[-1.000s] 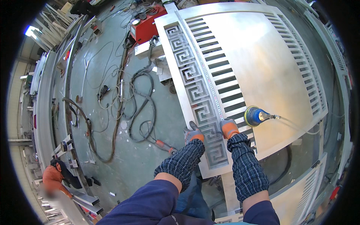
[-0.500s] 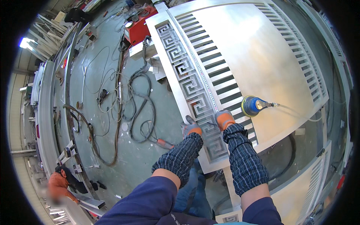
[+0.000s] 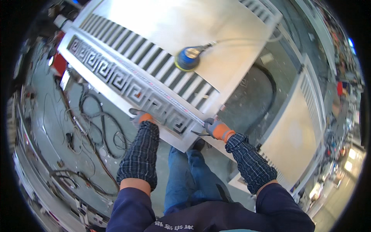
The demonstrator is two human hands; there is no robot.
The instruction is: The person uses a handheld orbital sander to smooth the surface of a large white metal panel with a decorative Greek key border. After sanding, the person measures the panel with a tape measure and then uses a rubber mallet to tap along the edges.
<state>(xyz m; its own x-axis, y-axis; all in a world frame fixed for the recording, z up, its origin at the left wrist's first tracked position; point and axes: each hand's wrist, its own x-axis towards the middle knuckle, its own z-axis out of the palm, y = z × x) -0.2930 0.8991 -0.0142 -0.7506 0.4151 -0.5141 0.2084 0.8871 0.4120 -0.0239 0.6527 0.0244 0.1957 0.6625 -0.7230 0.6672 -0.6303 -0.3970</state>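
A pale metal panel (image 3: 179,144) with slats and a Greek-key border spans the upper middle. My left hand (image 3: 141,117), in a grey and orange glove, grips its near edge beside the key pattern. Along the border lies a measuring tape (image 3: 170,99) with red marks. My right hand (image 3: 218,129), gloved alike, is closed on the tape's end at the panel's near right corner. A thin dark rod-like tool (image 3: 200,133) juts from under that hand; its kind is unclear. A blue round sander (image 3: 188,58) rests on the slats, its hose trailing right.
Another pale slatted panel (image 3: 290,139) stands to the right on a frame. Black cables and hoses (image 3: 102,116) lie looped on the green floor at left. A red machine (image 3: 58,65) is beyond the panel's left end. A dark hose (image 3: 272,83) curves below the panel.
My view has turned right, so the panel appears rotated and shifted left. My right hand has moved along the tape to the panel's near corner; my left stays at the edge.
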